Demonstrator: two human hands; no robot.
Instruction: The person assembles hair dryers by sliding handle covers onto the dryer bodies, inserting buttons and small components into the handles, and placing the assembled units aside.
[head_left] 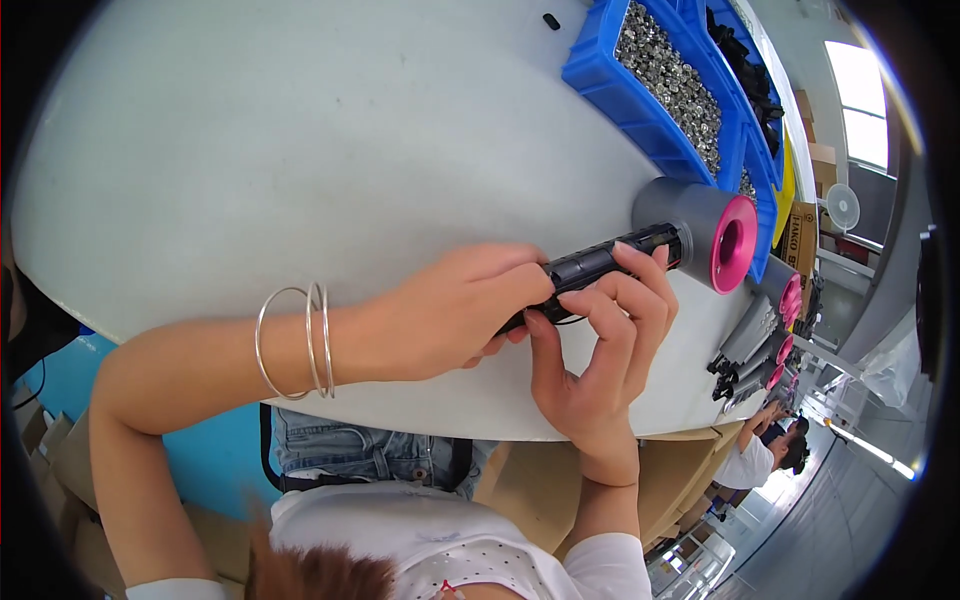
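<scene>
Fingers [600, 300] of both hands grasping one hair dryer [690, 235], three bangles [300, 340], two blue bins [640, 100]

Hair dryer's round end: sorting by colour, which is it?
Pink on the hair dryer, seen in the head view.

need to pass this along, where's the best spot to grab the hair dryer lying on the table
Probably the black ribbed handle, which lies flat on the white table and is slim enough to wrap. Both the left hand and right hand already grip it. Come from the near side; the wide grey head with the pink ring looks too bulky.
</scene>
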